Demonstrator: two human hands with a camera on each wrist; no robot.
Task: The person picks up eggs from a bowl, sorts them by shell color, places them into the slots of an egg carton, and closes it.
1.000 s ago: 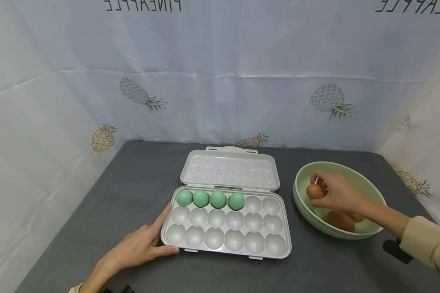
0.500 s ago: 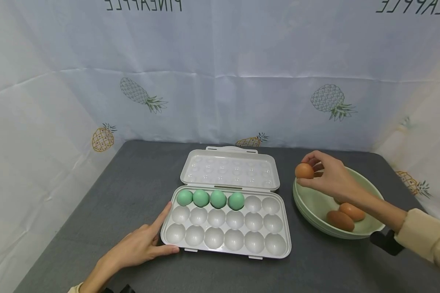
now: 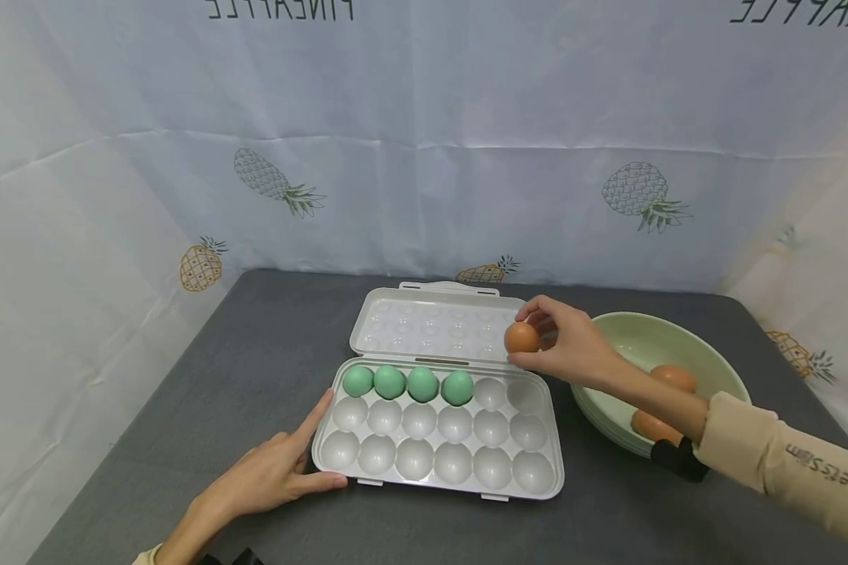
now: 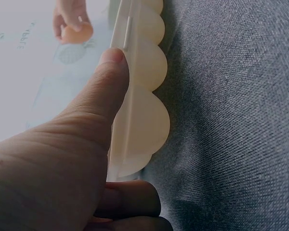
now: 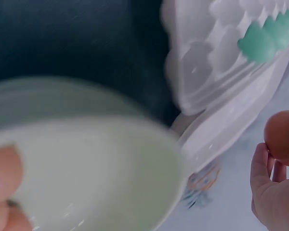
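A brown egg (image 3: 521, 338) is pinched between the thumb and fingertips of my right hand (image 3: 571, 344), above the right end of the egg carton's raised lid. The white egg carton (image 3: 436, 482) lies unfolded on the table, its lid (image 3: 427, 318) laid back. Several green eggs (image 3: 422, 384) sit side by side in its back row, from the left end. My left hand (image 3: 265, 475) rests at the carton's front left corner, index finger along the side and thumb against the front edge. In the left wrist view, the thumb (image 4: 108, 82) touches the carton's rim.
A pale green bowl (image 3: 636, 326) stands to the right of the carton, under my right forearm. It holds brown eggs (image 3: 674, 378), partly hidden by the arm. The dark grey table (image 3: 268, 345) backs onto a white cloth (image 3: 424, 212) printed with pineapples.
My right hand has lifted the brown egg out of the bowl and carried it left to over the carton's lid. The left hand and the carton have stayed in place.
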